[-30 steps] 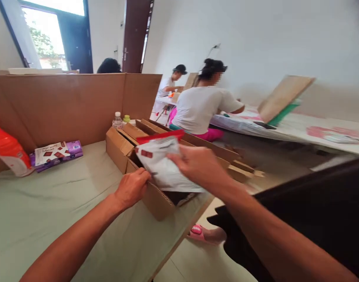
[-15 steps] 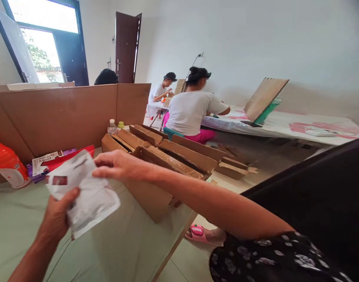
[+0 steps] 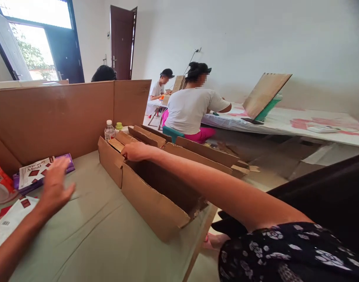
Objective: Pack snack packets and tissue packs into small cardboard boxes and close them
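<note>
My left hand is raised over the table with its fingers spread and nothing in it, close to the "Meal" boxes, which are white and purple. Beneath the left forearm lies a white pouch with a dark red square, a red piece showing beside it. My right hand reaches across to a long open cardboard box. Its fingers curl over the box near the far end, and the fingertips are partly hidden. The box's near compartment gapes below my right forearm.
A tall cardboard screen stands along the table's far side. An orange bottle lies at the left edge. A clear bottle and a green-capped one stand behind the box. Co-workers sit beyond; one in a white shirt is nearest.
The white pouch has left both hands and lies on the table at lower left. My left hand has opened; my right hand has moved right to the cardboard box.
</note>
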`<state>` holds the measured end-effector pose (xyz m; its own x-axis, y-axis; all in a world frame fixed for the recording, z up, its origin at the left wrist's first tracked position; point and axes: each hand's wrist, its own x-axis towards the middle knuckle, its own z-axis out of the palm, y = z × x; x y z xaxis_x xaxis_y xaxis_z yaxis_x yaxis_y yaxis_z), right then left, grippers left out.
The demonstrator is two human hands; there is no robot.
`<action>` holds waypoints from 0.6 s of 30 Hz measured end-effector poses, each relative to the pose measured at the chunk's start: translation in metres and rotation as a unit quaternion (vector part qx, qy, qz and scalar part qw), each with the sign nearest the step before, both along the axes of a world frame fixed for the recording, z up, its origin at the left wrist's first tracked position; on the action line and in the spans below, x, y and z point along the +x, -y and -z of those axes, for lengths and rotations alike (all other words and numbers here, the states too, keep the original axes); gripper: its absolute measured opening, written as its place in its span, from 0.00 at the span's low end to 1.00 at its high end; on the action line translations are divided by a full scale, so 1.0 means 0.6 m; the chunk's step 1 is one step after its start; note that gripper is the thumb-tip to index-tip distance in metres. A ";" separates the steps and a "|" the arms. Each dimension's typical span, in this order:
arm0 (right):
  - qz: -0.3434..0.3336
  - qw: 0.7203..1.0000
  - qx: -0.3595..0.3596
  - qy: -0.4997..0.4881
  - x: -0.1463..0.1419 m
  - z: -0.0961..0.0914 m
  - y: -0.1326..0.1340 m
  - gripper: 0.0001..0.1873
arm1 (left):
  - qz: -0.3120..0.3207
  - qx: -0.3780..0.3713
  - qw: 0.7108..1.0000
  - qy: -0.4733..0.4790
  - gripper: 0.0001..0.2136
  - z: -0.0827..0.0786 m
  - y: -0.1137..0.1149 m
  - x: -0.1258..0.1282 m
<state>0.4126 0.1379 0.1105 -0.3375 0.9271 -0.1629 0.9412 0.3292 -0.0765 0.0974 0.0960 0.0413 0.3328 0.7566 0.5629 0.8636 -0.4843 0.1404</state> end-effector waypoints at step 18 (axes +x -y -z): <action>-0.007 0.990 -0.046 0.132 -0.086 0.042 -0.102 0.17 | 0.128 -0.042 0.990 -0.047 0.07 0.046 -0.087 0.194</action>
